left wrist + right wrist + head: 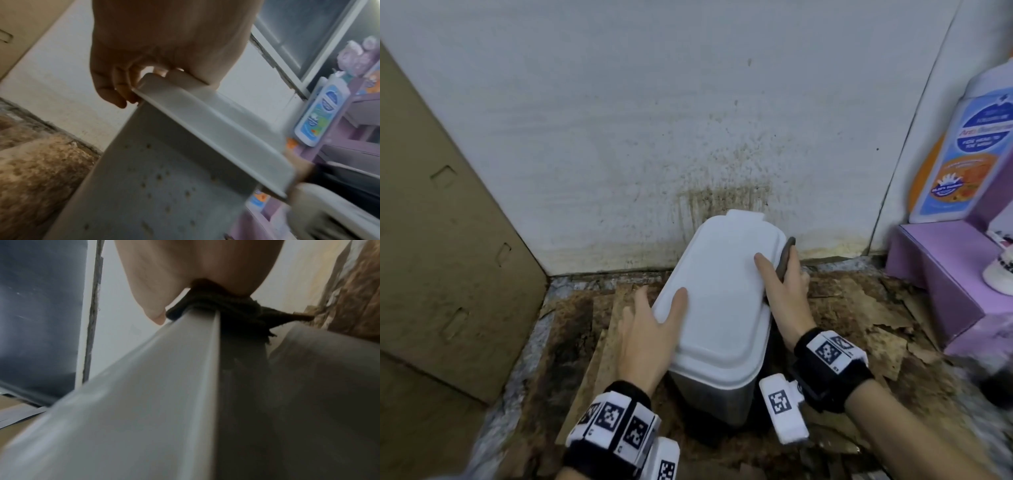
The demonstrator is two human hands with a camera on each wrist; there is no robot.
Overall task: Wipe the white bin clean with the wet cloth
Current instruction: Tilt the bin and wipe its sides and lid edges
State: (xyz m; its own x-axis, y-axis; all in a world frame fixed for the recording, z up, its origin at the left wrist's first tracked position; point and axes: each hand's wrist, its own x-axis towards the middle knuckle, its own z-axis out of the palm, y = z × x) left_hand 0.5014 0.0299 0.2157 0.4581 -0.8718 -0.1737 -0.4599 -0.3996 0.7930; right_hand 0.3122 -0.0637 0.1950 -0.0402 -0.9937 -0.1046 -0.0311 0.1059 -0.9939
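Observation:
The white bin (719,291) stands on the floor against the wall with its lid closed. My left hand (654,315) grips the lid's left edge, thumb on top and fingers down the side. In the left wrist view the left hand (144,65) curls over the lid rim (216,129), above the bin's side (154,186), which is dotted with brown specks. My right hand (787,284) holds the dark grey cloth (786,255) against the lid's right edge, thumb on the lid. The right wrist view has the cloth (226,308) bunched over the lid rim (164,369) under my right hand (195,272).
A cardboard panel (448,240) leans at the left. The wall (722,171) behind the bin is stained brown. A purple box (941,274) with a large bottle (969,147) stands close on the right. Torn brown cardboard (876,325) covers the floor.

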